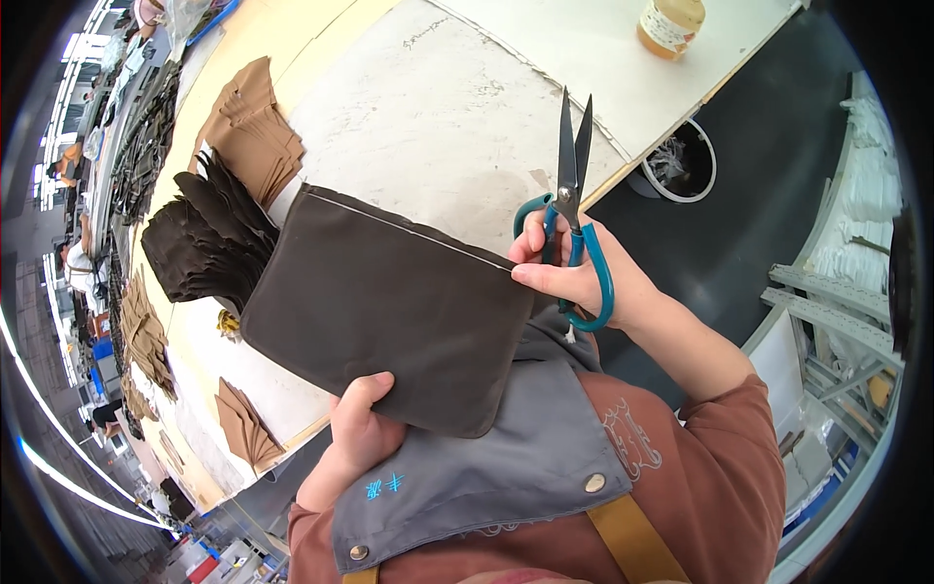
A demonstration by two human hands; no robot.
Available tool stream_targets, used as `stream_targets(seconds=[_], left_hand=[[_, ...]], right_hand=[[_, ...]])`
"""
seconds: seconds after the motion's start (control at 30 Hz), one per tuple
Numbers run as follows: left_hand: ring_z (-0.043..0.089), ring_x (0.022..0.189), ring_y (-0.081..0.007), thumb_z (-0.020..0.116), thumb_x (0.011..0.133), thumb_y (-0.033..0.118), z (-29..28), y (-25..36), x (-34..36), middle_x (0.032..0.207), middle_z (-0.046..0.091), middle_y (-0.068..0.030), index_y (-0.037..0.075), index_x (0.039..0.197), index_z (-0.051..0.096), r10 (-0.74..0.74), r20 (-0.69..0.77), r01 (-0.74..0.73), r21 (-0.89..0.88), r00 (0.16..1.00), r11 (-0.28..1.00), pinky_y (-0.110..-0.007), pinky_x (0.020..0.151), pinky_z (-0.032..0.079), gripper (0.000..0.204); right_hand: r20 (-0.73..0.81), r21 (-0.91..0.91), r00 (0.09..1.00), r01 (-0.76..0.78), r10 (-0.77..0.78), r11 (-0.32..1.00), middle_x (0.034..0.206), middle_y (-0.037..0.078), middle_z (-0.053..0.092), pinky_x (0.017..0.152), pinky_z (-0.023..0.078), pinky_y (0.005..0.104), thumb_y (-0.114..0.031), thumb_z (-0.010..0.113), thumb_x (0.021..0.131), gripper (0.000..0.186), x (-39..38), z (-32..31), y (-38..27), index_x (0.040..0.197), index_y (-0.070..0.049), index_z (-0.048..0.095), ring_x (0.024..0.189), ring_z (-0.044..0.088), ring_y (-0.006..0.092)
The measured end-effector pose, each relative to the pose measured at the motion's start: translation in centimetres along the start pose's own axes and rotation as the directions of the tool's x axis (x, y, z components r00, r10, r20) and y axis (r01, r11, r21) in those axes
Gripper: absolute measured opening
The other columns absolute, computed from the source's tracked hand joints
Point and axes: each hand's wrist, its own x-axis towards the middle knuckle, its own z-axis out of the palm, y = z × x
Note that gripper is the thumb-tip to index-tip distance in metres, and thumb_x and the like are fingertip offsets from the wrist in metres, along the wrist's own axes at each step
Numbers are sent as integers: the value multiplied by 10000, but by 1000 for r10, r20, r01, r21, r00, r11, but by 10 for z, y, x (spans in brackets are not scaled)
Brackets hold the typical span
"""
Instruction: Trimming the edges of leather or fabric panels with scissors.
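Note:
A flat, dark brown fabric panel (384, 302) with rounded lower corners is held up in front of my apron. A pale line runs along its upper edge. My left hand (365, 414) grips the lower edge, thumb on top and fingers hidden beneath. My right hand (584, 268) pinches the upper right corner between thumb and finger. That same hand also carries scissors (572, 185) with teal handles, their dark blades slightly apart and pointing away from me. Left of the panel lies a fanned stack of dark brown pieces (214, 234), with lighter brown pieces (258, 131) behind it.
The worktable (389, 88) has a pale, marked top. A jar (671, 24) of amber contents stands at its far right. A bin (686, 161) with scraps is on the floor beside the table. More tan pieces (243, 428) lie at left; a metal rack (827, 311) stands at right.

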Motion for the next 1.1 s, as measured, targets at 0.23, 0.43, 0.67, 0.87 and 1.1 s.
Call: stream_targets(seconds=[0.23,0.43,0.67,0.87,1.1], left_hand=[[523,1148,-348,437,745,41,18,3,-3,1257,504,-222,-84,1278,392,-66,-34,69,68,997,995,-453,994,421,550],[523,1152,-357,431,743,41,16,2,-3,1262,500,-229,-92,1286,379,-81,-44,83,65,996,994,-454,989,426,562],[529,1142,-363,437,740,50,12,0,0,1254,503,-237,-100,1277,381,-56,-38,57,42,998,997,-457,980,433,561],[500,1179,-346,440,778,-4,0,1,-1,1279,486,-204,-61,1273,413,-78,29,80,-57,997,995,-470,1017,400,499],[546,1116,-346,449,739,55,7,0,-1,1229,526,-221,-89,1271,401,-53,-34,54,8,998,999,-441,963,441,554]], right_hand=[[170,-199,981,124,-91,972,934,55,606,715,470,233,-35,711,783,283,21,0,-23,877,-84,448,812,566,90],[149,-233,988,83,-49,969,911,50,619,730,474,249,-59,710,791,252,28,1,-26,874,-73,472,805,566,96],[85,-75,996,-14,20,997,841,49,621,720,468,246,-77,707,800,229,26,-6,-20,858,-64,485,774,568,106],[103,-439,993,-6,56,899,728,9,535,644,428,248,-322,735,814,340,-7,-28,-25,844,-57,523,685,499,103],[176,-737,962,-13,210,676,711,111,479,608,418,348,-598,641,797,600,-41,-40,-16,766,-22,476,652,494,235]])
